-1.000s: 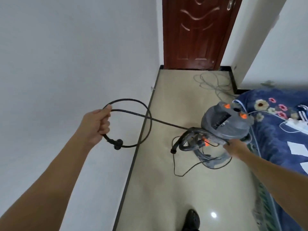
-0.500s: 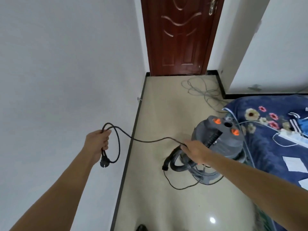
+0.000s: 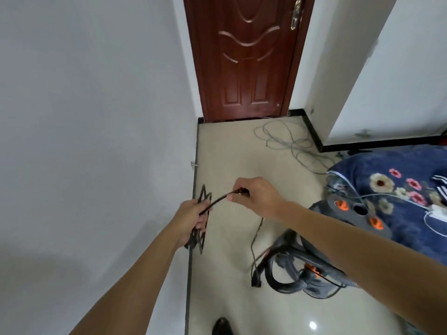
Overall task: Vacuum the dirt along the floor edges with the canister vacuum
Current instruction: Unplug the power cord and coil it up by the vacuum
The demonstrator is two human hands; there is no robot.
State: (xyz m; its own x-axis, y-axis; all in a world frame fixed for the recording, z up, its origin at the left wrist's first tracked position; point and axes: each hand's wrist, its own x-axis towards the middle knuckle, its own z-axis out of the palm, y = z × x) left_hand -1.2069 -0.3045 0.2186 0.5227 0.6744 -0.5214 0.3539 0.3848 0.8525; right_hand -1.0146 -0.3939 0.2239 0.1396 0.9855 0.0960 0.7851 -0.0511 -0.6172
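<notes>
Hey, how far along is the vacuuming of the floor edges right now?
Barely started. Done: the canister vacuum stands on the floor. In hand: the left hand grips loops of black power cord and the right hand pinches a strand. Left: the hose lies coiled by the canister, untouched, so edge cleaning looks not yet begun.

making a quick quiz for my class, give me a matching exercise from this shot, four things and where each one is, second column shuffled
1 power cord
2 canister vacuum
3 grey cable
4 door

a closed, at the far end
b loose on the floor near the door
c held by left hand and right hand
d beside the floral blanket

Pairs: 1-c, 2-d, 3-b, 4-a
</notes>
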